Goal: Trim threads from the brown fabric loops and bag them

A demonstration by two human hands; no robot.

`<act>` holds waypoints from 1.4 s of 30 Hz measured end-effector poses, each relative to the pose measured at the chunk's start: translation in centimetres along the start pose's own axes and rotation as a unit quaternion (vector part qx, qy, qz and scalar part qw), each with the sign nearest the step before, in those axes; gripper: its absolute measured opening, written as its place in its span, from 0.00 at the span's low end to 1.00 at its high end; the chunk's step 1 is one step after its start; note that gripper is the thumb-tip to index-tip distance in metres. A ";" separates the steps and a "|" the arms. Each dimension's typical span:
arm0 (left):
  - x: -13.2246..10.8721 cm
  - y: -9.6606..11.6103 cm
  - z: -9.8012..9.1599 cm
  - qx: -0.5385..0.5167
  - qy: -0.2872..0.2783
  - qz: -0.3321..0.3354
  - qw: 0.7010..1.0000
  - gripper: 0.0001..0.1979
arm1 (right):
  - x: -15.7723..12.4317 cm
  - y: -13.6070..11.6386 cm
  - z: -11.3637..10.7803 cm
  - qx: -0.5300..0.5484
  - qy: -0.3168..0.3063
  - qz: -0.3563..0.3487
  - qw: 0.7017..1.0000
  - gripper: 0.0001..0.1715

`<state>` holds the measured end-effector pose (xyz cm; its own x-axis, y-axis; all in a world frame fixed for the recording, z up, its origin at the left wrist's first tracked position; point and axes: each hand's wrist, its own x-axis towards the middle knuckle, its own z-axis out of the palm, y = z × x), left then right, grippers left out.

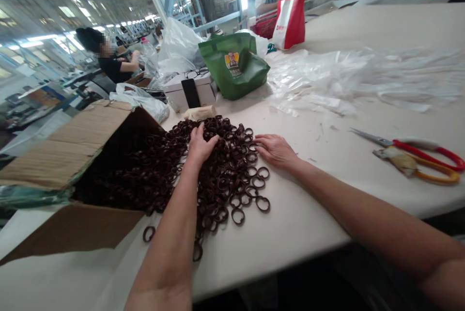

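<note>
A heap of small dark brown rings (225, 182) spreads over the table, spilling from a cardboard box (69, 139) that lies on its side at the left. On top of the heap rests my left hand (201, 146), thumb and fingers apart, with nothing held that I can see. My right hand (276, 150) lies low on the table at the heap's right edge. Its fingers are stretched out and their tips touch the outermost rings. A few rings lie loose at the near side of the heap.
Scissors with red and yellow handles (410, 153) lie at the right. Behind the heap are a green bag (232, 66), a white box (174, 93) with a black phone (191, 93), and clear plastic bags (337, 76). A red bag (290, 20) stands farther back. Two people sit beyond.
</note>
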<state>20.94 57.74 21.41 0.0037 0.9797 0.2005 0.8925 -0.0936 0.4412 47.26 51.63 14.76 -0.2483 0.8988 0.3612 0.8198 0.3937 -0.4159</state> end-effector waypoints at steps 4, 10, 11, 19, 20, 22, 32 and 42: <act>-4.2 -1.6 -4.7 -0.004 0.037 0.062 0.997 0.43 | 0.1 0.1 0.2 0.003 0.007 -0.002 1.000 0.20; -19.4 -7.7 -9.1 0.053 -0.001 0.166 0.985 0.42 | 0.2 -0.3 0.0 0.011 0.007 0.020 1.000 0.21; -21.9 -8.7 -8.8 0.070 0.001 0.158 0.985 0.43 | 0.2 -0.4 0.0 0.010 0.005 0.022 1.000 0.21; -27.6 -10.6 -4.8 0.129 0.067 0.006 0.989 0.50 | 0.2 -0.6 0.5 -0.006 -0.006 0.043 0.999 0.22; -27.2 -10.3 -4.9 0.128 0.078 -0.014 0.989 0.50 | 0.2 -0.5 0.5 -0.002 -0.002 0.046 0.999 0.22; -26.5 -9.7 -5.1 0.127 0.094 -0.039 0.987 0.48 | 0.2 -0.2 0.3 0.019 0.021 0.048 0.998 0.23; -26.8 -9.9 -5.8 0.077 0.077 -0.031 0.994 0.43 | -7.1 -4.7 -4.5 0.017 0.125 -0.055 0.990 0.27; -27.5 -18.8 -9.8 0.115 -0.035 0.182 0.976 0.45 | -14.3 -9.1 -1.9 -0.082 -0.024 0.070 0.994 0.36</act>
<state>-0.39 30.82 16.14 0.3628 0.8996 0.2433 0.9041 -0.4031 0.1422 44.35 34.84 14.93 -0.1459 0.9523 0.2681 0.9202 0.2301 -0.3167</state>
